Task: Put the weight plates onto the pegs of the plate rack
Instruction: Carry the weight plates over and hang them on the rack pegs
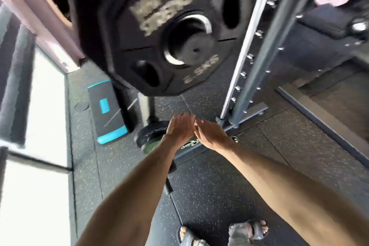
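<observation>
Hanging on its peg (192, 48), black plate (159, 32) (pale blurred lettering, oval cutouts); left hand (179, 129), right hand (211, 136): grip wide.

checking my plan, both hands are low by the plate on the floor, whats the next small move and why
Probably lower both hands and grip the rim of the floor plate: the left hand and right hand are open, holding nothing, close by it, so it is not yet lifted.

A black step (110, 119) with cyan trim lies on the speckled floor (219, 185) near a bright window (46, 96); sandals (247, 229) show at the bottom edge.
</observation>
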